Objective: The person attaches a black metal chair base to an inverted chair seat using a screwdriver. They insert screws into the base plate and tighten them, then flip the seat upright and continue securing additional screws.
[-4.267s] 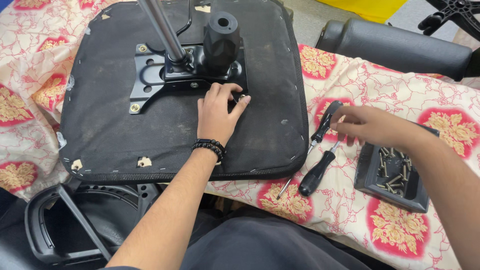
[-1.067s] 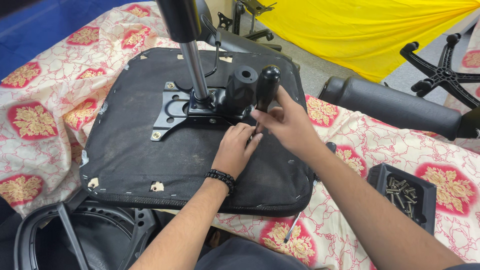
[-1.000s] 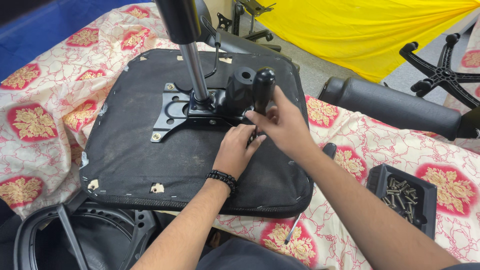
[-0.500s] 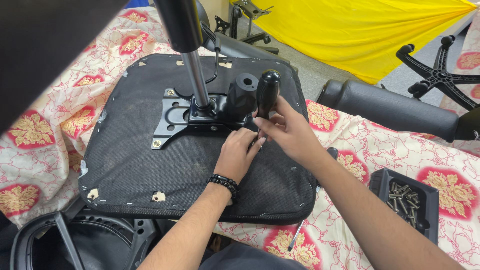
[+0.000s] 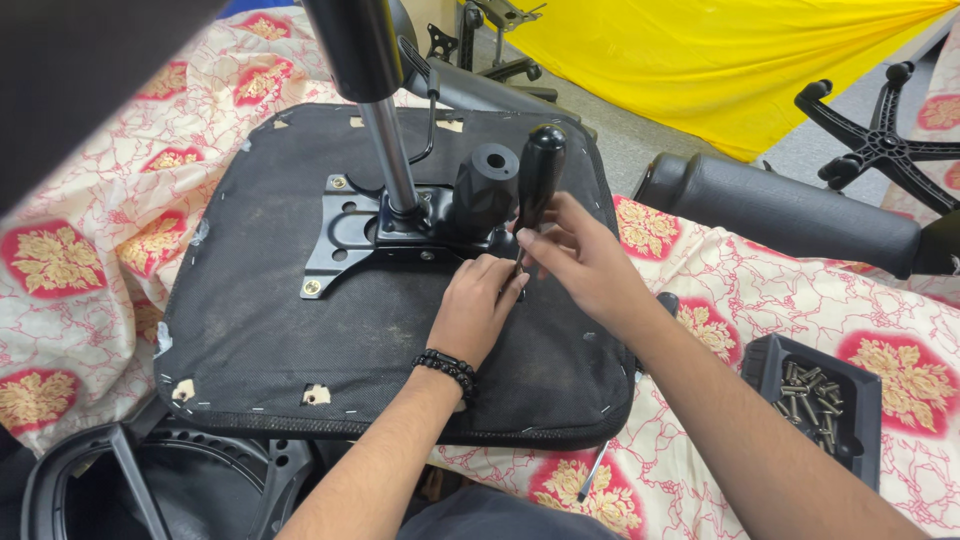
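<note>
Gripping the black screwdriver (image 5: 538, 175) upright, the right hand (image 5: 585, 265) stays at the seat plate (image 5: 345, 225); left hand (image 5: 478, 310) still steadies its tip, fingers pinched there.

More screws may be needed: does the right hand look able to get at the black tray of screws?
Probably yes: the tray of screws lies beside the right forearm with nothing between, though the right hand holds the screwdriver.

No labels, signs or screens in sight; the nearest to a package is an open black tray (image 5: 768, 362) of screws (image 5: 812, 390) at the right.
</note>
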